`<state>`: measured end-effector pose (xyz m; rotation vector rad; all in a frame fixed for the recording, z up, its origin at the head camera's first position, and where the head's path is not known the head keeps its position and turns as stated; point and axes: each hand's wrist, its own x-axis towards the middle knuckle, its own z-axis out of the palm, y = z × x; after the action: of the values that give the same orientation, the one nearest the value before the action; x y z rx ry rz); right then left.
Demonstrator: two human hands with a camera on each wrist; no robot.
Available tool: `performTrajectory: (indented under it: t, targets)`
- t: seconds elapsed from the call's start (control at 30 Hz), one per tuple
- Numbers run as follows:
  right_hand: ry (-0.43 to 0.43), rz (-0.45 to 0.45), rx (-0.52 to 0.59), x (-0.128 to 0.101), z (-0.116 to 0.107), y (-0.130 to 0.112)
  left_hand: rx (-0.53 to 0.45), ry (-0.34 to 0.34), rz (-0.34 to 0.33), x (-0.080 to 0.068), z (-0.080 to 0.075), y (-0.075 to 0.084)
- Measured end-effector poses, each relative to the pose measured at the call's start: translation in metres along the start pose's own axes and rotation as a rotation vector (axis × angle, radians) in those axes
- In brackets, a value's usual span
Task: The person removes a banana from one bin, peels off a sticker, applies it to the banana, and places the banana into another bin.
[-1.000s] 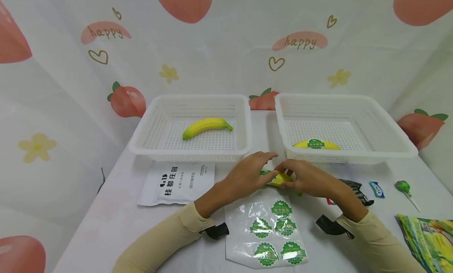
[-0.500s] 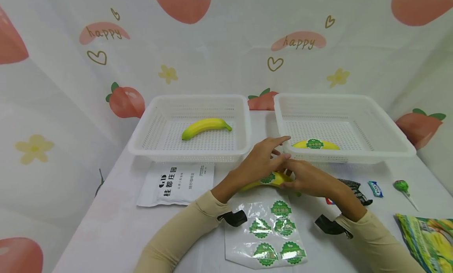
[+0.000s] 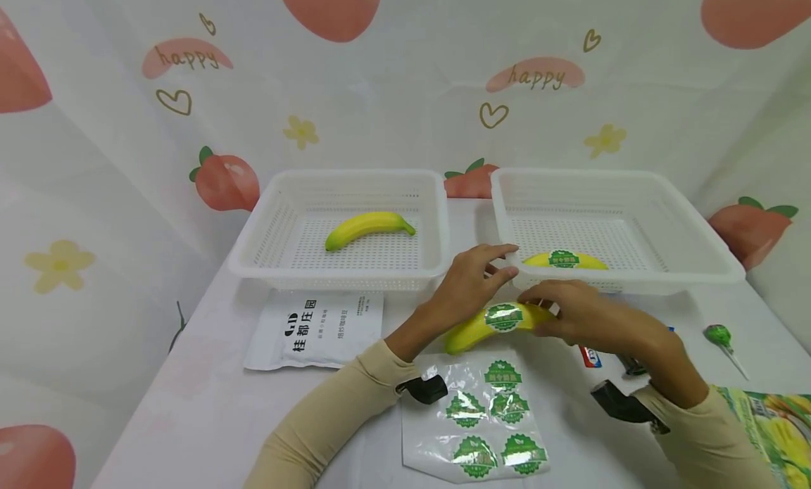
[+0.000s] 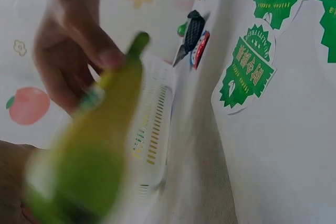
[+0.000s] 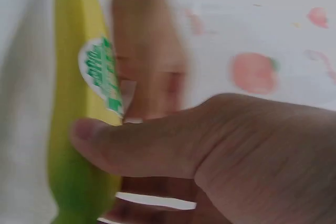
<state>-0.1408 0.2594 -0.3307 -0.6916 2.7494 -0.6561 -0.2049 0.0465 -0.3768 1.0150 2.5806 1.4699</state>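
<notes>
My right hand [image 3: 546,312] grips a yellow banana [image 3: 472,331] by its stem end, just above the table, tilted. A round green sticker [image 3: 503,316] sits on the banana's upper side. In the right wrist view my thumb [image 5: 152,148] presses across the banana [image 5: 79,129] below its sticker [image 5: 102,74]. My left hand [image 3: 505,262] hovers behind the banana with straight fingers near the right basket's rim, holding nothing. The left wrist view shows the banana [image 4: 94,150] blurred and close. A clear sheet of green stickers [image 3: 488,418] lies in front of me.
Two white mesh baskets stand at the back: the left basket [image 3: 342,272] holds a plain banana [image 3: 369,227], the right basket [image 3: 640,283] a stickered banana [image 3: 564,259]. A white pouch [image 3: 317,327], a green lollipop [image 3: 722,336], small wrappers [image 3: 589,355] and a green bag [image 3: 769,433] lie on the table.
My left hand let go of the banana and drew back towards the right basket. My right hand lifted the banana, whose sticker now faces up, and shifted right.
</notes>
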Motion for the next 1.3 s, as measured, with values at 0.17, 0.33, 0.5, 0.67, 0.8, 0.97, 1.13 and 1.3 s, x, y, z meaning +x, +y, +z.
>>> performTrajectory:
  t: [0.17,0.33,0.5,0.67,0.8,0.97,1.13,1.3]
  targets:
    - [0.067,0.036,-0.049,-0.031,-0.040,0.004,0.010,0.008,-0.005,0.001,0.001,0.002]
    - [0.148,0.119,-0.120,-0.045,-0.082,0.018,0.035,0.022,-0.004,0.001,0.001,0.002]
    - [0.194,0.201,-0.102,-0.038,-0.114,0.038,0.023,0.025,-0.011,0.001,0.001,0.003]
    - [0.172,0.242,-0.110,-0.015,-0.133,0.061,0.003,0.024,-0.015,0.001,0.001,0.003]
    - [0.124,0.255,-0.083,0.003,-0.138,0.081,0.000,0.015,-0.024,0.000,0.001,0.003]
    - [0.070,0.271,-0.007,0.023,-0.136,0.105,-0.002,0.012,-0.033,0.000,0.002,0.003]
    - [0.005,0.294,0.038,0.039,-0.127,0.125,-0.003,0.015,-0.036,0.001,0.002,0.003]
    - [-0.096,0.333,0.085,0.051,-0.118,0.143,0.007,0.027,-0.022,0.000,0.002,0.002]
